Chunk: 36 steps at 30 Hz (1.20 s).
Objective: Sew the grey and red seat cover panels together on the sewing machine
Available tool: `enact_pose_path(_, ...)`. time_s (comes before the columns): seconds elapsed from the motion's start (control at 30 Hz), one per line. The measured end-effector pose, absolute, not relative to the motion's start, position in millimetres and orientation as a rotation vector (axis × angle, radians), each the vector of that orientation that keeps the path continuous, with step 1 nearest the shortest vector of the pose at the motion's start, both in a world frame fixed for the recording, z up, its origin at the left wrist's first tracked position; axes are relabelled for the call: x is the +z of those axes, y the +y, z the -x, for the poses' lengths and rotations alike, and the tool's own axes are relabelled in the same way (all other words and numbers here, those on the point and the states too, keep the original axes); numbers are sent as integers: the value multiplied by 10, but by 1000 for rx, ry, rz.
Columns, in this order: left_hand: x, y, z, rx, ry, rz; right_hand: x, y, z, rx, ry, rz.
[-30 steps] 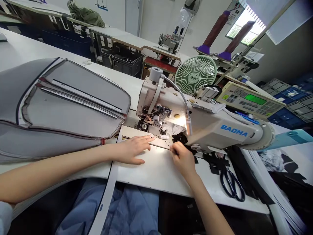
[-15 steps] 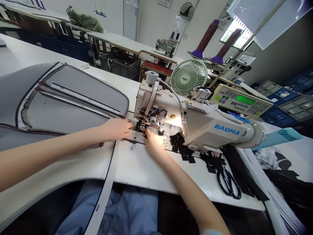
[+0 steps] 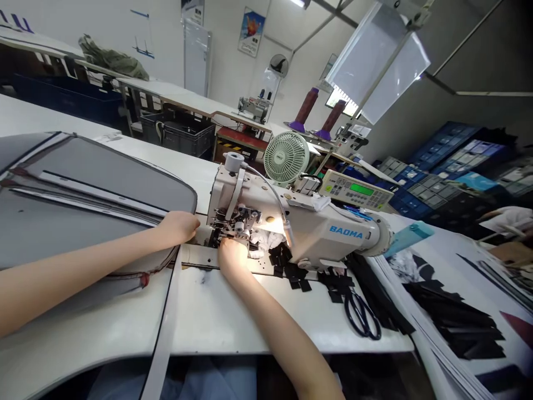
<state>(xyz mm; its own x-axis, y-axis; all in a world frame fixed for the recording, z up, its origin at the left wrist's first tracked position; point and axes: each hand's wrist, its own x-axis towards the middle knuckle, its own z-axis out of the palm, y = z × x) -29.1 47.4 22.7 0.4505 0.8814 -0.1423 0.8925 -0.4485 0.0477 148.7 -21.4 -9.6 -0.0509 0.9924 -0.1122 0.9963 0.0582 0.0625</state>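
Observation:
A sewing machine (image 3: pixel 308 219) marked BAOMA stands on the white table, its lamp lighting the needle area. At the left lies a large grey fabric panel (image 3: pixel 95 166) with dark bound edges and white strips. My left hand (image 3: pixel 179 228) is closed at the panel's right edge, just left of the needle, with its fingertips partly hidden. My right hand (image 3: pixel 233 256) reaches to the presser foot, and its fingers are bent out of sight under the machine head. A long white strip with a dark edge (image 3: pixel 164 328) hangs over the table's front edge between my arms.
Black fabric pieces (image 3: pixel 297 272) lie along the machine bed, with dark-handled scissors (image 3: pixel 362 315) at their right. A green fan (image 3: pixel 286 158), a control panel (image 3: pixel 356 190) and thread cones (image 3: pixel 306 110) stand behind. Another person's sleeve (image 3: pixel 510 222) shows at far right.
The camera view has turned, so the scene sits further left and lower. My left hand has curled its fingers further; my right hand's fingers have gone deeper under the machine head.

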Motion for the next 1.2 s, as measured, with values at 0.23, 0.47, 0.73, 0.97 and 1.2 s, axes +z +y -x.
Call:
enact_pose_path(0.23,425,41,566,-79,1565,-2582,-26,-541,-1656,-166,2390,-1978)
enact_pose_path(0.47,471,-281,418,162,1319,-2642,-39,-435,-1403,-230,2406,-1899)
enact_pose_path(0.73,489,-444,398,-47,481,-2392,20,-915,-1970,-228,2360,-2014)
enact_pose_path(0.97,123,-416,-91,-67,546,-2626,-249,-1497,-2802,276,2592,-2155)
enact_pose_path(1.2,-267,-215,-281,2,815,-2757,-270,-1517,-2814,333,2679,-2212)
